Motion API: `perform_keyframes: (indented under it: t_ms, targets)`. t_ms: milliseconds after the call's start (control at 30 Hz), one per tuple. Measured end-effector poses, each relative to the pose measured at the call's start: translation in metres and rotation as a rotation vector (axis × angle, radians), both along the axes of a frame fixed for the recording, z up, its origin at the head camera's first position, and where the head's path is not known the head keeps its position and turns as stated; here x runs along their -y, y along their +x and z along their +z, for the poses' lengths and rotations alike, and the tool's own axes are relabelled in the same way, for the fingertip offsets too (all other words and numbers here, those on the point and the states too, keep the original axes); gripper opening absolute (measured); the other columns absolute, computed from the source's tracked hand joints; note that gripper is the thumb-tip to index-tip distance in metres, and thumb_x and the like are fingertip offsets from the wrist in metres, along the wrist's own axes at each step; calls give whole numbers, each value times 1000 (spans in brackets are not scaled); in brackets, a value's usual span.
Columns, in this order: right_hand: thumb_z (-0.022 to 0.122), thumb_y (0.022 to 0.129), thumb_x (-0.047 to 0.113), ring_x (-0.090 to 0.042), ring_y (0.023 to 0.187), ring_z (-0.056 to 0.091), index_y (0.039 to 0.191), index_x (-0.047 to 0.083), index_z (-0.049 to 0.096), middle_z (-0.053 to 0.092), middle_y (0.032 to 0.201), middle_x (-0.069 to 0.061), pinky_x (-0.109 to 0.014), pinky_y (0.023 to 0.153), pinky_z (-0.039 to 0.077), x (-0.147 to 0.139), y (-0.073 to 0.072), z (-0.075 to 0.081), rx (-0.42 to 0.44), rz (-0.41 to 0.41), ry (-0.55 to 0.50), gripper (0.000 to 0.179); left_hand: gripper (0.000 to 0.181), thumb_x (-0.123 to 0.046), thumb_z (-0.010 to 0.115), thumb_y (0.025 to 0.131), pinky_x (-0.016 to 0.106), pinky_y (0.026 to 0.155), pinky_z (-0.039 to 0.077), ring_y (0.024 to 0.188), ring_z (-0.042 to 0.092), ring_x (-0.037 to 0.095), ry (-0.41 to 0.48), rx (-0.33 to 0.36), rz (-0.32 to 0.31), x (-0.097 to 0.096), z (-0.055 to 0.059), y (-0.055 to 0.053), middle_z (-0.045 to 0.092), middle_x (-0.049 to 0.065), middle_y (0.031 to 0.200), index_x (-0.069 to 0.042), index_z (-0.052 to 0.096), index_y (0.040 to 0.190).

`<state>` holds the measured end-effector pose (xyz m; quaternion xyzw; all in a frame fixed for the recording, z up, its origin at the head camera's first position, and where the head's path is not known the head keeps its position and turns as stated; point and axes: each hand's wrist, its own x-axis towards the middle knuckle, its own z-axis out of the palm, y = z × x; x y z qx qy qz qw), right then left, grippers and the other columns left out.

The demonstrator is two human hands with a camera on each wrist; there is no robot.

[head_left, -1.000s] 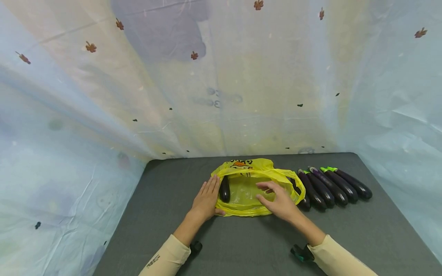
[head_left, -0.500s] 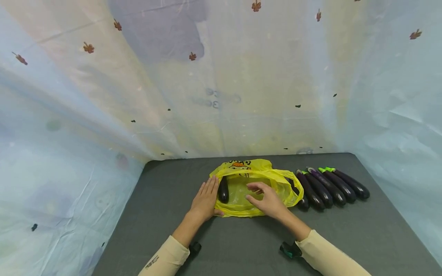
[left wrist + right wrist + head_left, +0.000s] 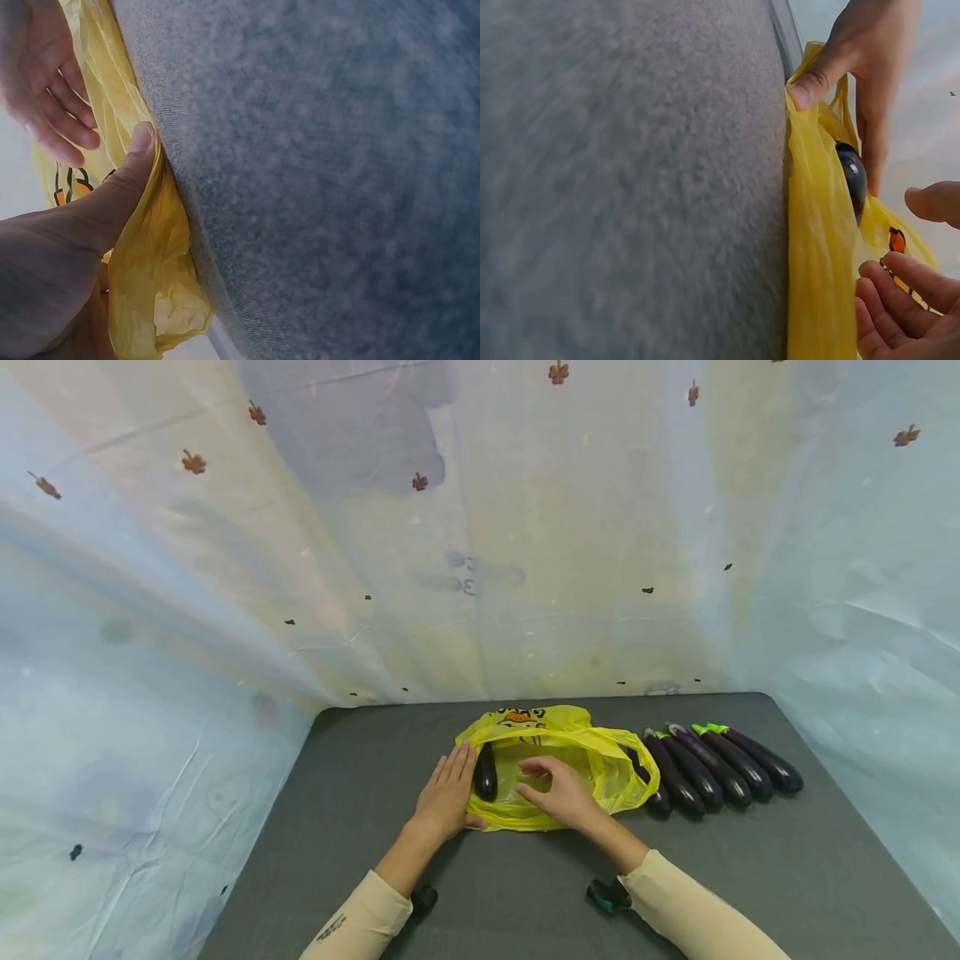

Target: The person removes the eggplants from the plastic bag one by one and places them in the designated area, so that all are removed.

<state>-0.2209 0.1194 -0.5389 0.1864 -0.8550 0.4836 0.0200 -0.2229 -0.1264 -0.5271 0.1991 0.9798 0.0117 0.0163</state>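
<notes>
A yellow plastic bag lies on the table with its mouth spread wide. Inside, at its left end, is a dark purple eggplant, also seen in the right wrist view as a glossy eggplant. My left hand rests along the bag's left side, fingers straight; its thumb presses the front rim in the left wrist view. Over the bag's mouth, my right hand holds nothing. In the right wrist view, that right hand has its thumb apart from its gently bent fingers.
Several eggplants lie side by side to the right of the bag. The leftmost is partly hidden by the bag's handle. Beneath everything is a dark grey table, with a patterned plastic sheet rising behind it.
My right hand has moved left across the bag's mouth, toward the eggplant inside. My left hand, the bag and the eggplants have stayed in place.
</notes>
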Motion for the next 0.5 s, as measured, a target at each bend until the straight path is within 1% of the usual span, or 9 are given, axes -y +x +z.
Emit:
perform_keyframes:
  t_ms: [167,267,400,500]
  targets:
    - [79,101,23,-37,115,69,136,-3,68,71,127,-19,-56,98,58,10,-6,-4,43,21,-18,45,134,-61,89,77,48,134,19,165,19,33,9,-2,-4,1,-1,-1,14,18,179,0,15,171]
    - [78,101,23,-37,115,69,135,-4,68,71,127,-20,-56,97,58,17,-10,-7,60,30,-19,45,135,-62,89,77,48,134,19,165,18,33,6,0,-5,1,-1,-1,13,18,179,-1,14,172]
    - [79,100,24,-35,111,70,134,-4,69,72,126,-20,-53,95,59,25,-15,-10,69,28,-14,45,135,-62,88,77,48,134,19,165,18,32,2,-1,-4,1,-2,-1,13,18,179,-1,14,172]
    - [80,99,28,-31,109,70,133,-4,70,73,125,-18,-52,96,60,31,-17,-10,96,19,-5,48,135,-62,88,78,48,134,19,165,18,32,-1,-3,-4,1,-4,-1,13,18,179,-1,14,172]
